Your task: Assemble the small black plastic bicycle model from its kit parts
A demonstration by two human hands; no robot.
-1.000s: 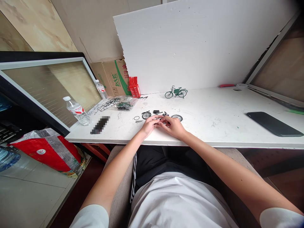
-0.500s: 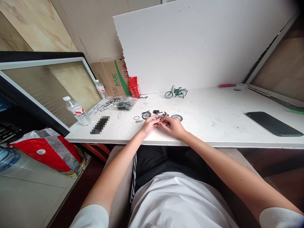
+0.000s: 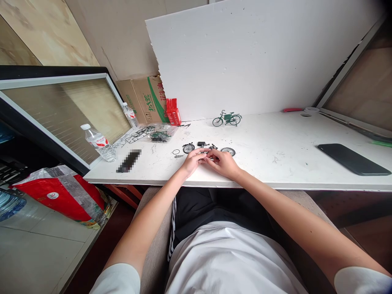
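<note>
My left hand (image 3: 193,161) and my right hand (image 3: 223,161) meet near the front edge of the white table (image 3: 275,163). Their fingertips are closed together, and whatever they pinch is hidden. Just beyond them lie small dark model bicycle parts: a wheel with dark pieces attached (image 3: 188,148), a black block (image 3: 201,143) and another spoked wheel (image 3: 228,152) by my right knuckles. A thin ring (image 3: 176,152) rests to the left of the hands. Farther back stands a green model bicycle (image 3: 227,118), upright.
On the left are a water bottle (image 3: 99,143), a second bottle (image 3: 130,115), black part frames (image 3: 139,134) and a plastic bag with green parts (image 3: 161,134). A red box (image 3: 173,112) stands before a cardboard box (image 3: 142,100). At the right lies a black phone (image 3: 352,159).
</note>
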